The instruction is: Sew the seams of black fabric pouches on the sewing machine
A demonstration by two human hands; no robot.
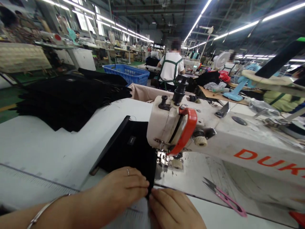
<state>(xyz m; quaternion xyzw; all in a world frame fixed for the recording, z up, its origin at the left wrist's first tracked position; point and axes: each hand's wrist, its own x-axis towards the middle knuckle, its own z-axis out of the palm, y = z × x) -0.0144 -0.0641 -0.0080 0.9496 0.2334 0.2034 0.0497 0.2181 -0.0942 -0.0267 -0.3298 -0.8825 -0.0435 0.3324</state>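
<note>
A black fabric piece [133, 152] with a small label lies on the white table, its right edge beside the presser foot [164, 158] of the sewing machine [214, 130]. My left hand [124, 187], wearing a ring, rests on the near part of the fabric with its fingers together, pinching near the right edge. My right hand [175, 208] has its fingertips closed at the fabric's near right corner, almost touching my left fingertips. A dark strip [109, 146] runs along the fabric's left side.
Pink-handled snips [226, 197] lie right of the presser foot. A stack of black fabric [71, 95] sits at the table's far left. Behind are a blue basket [128, 73], a light blue fan [238, 89] and a person in a white shirt [171, 68]. Ruler markings cross the near left tabletop.
</note>
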